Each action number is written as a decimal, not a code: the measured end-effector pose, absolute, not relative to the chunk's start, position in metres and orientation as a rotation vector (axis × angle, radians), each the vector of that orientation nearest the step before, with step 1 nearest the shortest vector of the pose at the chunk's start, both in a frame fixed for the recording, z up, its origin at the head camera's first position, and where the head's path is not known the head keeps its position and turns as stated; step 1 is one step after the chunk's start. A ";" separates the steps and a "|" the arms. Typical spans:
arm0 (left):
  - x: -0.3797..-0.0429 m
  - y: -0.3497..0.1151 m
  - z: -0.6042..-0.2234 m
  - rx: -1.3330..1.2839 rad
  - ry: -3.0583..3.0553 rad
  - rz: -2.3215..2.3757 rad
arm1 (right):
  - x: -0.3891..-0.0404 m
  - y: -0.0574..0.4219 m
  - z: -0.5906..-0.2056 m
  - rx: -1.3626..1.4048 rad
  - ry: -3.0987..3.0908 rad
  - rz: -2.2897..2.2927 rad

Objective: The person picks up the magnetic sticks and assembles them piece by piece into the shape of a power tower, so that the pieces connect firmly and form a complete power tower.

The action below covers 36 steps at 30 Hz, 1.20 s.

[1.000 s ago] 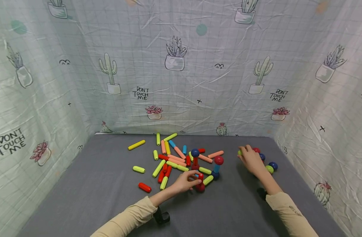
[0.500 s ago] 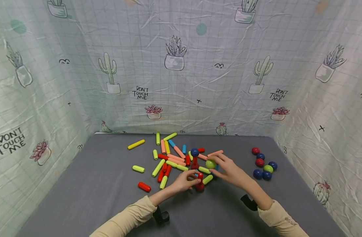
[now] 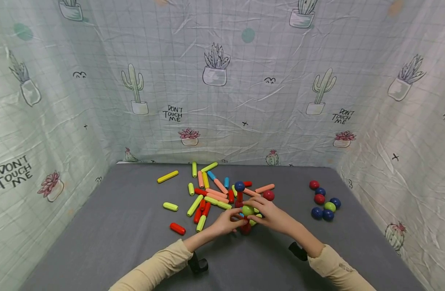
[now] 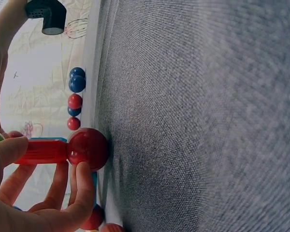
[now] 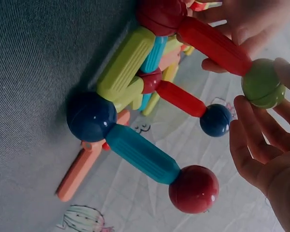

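Note:
My left hand point(image 3: 226, 223) holds an upright red rod point(image 4: 43, 151) between thumb and fingers, fingertips also at the dark red ball point(image 4: 88, 149) under it. My right hand point(image 3: 273, 216) pinches a green ball point(image 5: 263, 83) right at that rod's top end. From the dark red base ball a yellow-green rod point(image 5: 125, 63) runs along the table to a blue ball point(image 5: 91, 116). On that blue ball stands a blue rod point(image 5: 142, 153) topped by a red ball point(image 5: 193, 188). Another red rod point(image 5: 181, 99) rises behind, capped with a blue ball point(image 3: 239, 186).
Many loose rods lie left of and behind the structure, among them a yellow rod point(image 3: 167, 177) and a red rod point(image 3: 177, 228). Several loose balls, including a blue ball point(image 3: 317, 213), sit at the right. A printed curtain point(image 3: 222, 101) surrounds the grey table point(image 3: 98, 242).
My right hand has carried the green ball from the group at the right, leftward to the top of the red rod. The left hand has stayed in place on the rod.

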<state>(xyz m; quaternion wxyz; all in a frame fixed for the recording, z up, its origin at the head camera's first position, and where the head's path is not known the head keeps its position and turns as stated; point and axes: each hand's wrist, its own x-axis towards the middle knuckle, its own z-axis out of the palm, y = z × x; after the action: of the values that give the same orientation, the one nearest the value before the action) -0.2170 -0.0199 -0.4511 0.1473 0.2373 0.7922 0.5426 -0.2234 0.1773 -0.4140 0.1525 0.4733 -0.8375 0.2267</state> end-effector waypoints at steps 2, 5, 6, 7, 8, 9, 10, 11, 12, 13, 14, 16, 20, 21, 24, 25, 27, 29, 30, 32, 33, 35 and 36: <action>-0.214 -0.021 -0.445 0.700 2.260 1.568 | -0.223 0.179 -0.413 1.339 -2.415 0.642; -0.214 -0.021 -0.444 0.708 2.243 1.578 | -0.226 0.183 -0.409 1.294 -2.391 0.635; -0.215 -0.021 -0.446 0.704 2.241 1.580 | -0.227 0.185 -0.407 1.276 -2.372 0.649; -0.217 -0.020 -0.449 0.699 2.244 1.579 | -0.229 0.188 -0.405 1.258 -2.347 0.672; -0.218 -0.020 -0.451 0.694 2.249 1.577 | -0.232 0.190 -0.403 1.233 -2.322 0.698; -0.220 -0.020 -0.454 0.688 2.254 1.575 | -0.235 0.194 -0.401 1.203 -2.297 0.727; -0.221 -0.019 -0.457 0.684 2.260 1.572 | -0.239 0.197 -0.400 1.174 -2.271 0.753; -0.223 -0.019 -0.459 0.682 2.265 1.568 | -0.244 0.201 -0.398 1.141 -2.258 0.779; -0.223 -0.019 -0.460 0.675 2.266 1.567 | -0.249 0.205 -0.398 1.102 -2.252 0.802; -0.224 -0.019 -0.461 0.673 2.269 1.566 | -0.254 0.209 -0.398 1.062 -2.250 0.806; -0.225 -0.019 -0.462 0.673 2.274 1.566 | -0.260 0.214 -0.398 1.013 -2.263 0.797; -0.225 -0.019 -0.462 0.676 2.285 1.561 | -0.271 0.222 -0.402 0.931 -2.306 0.744; -0.224 -0.019 -0.463 0.673 2.300 1.554 | -0.291 0.235 -0.416 0.807 -2.474 0.513; -0.224 -0.018 -0.464 0.675 2.299 1.555 | -0.296 0.237 -0.420 0.792 -2.518 0.435; -0.224 -0.019 -0.465 0.682 2.298 1.559 | -0.306 0.243 -0.434 0.779 -2.634 0.226; -0.224 -0.019 -0.465 0.683 2.297 1.560 | -0.309 0.244 -0.438 0.778 -2.665 0.165; -0.224 -0.019 -0.465 0.686 2.300 1.555 | -0.314 0.246 -0.446 0.784 -2.721 0.092; -0.224 -0.019 -0.465 0.682 2.300 1.552 | -0.318 0.246 -0.453 0.793 -2.755 0.024; -0.224 -0.019 -0.464 0.677 2.299 1.553 | -0.320 0.246 -0.456 0.799 -2.771 0.007; -0.224 -0.018 -0.464 0.674 2.294 1.558 | -0.323 0.245 -0.460 0.820 -2.793 -0.011; -0.224 -0.018 -0.463 0.676 2.294 1.559 | -0.324 0.244 -0.462 0.834 -2.802 -0.032; -0.224 -0.018 -0.463 0.671 2.291 1.561 | -0.327 0.242 -0.466 0.861 -2.823 -0.055; -0.225 -0.018 -0.463 0.670 2.290 1.562 | -0.327 0.242 -0.467 0.870 -2.833 -0.057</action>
<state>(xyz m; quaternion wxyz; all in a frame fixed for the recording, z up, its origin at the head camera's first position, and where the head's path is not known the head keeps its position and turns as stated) -0.2247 -0.0180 -0.4630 0.1443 0.2325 0.7947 0.5419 -0.3274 0.2417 -0.4673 0.0888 0.2923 -0.9520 -0.0192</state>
